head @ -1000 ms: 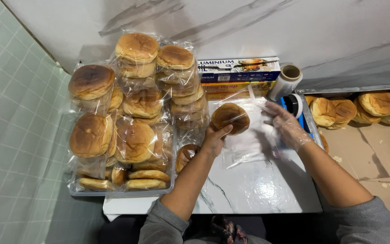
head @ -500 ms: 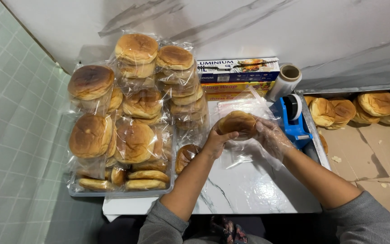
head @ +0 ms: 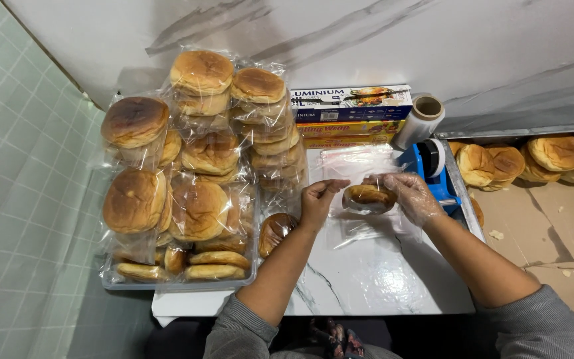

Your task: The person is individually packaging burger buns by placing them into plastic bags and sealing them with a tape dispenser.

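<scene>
Both hands hold a bun above the marble top, the gloved right hand cupping it inside a clear bag while the bare left hand pinches the bag's edge, the wrapped stack left of the grip.

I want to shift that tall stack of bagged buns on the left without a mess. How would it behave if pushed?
Probably tippy: the bagged buns are piled several high, with the top ones leaning unevenly. The clear bags look slick, so layers may slide over each other. Likely light and squashy, so pushing the tray beneath them seems safer than pushing the stack itself.
</scene>
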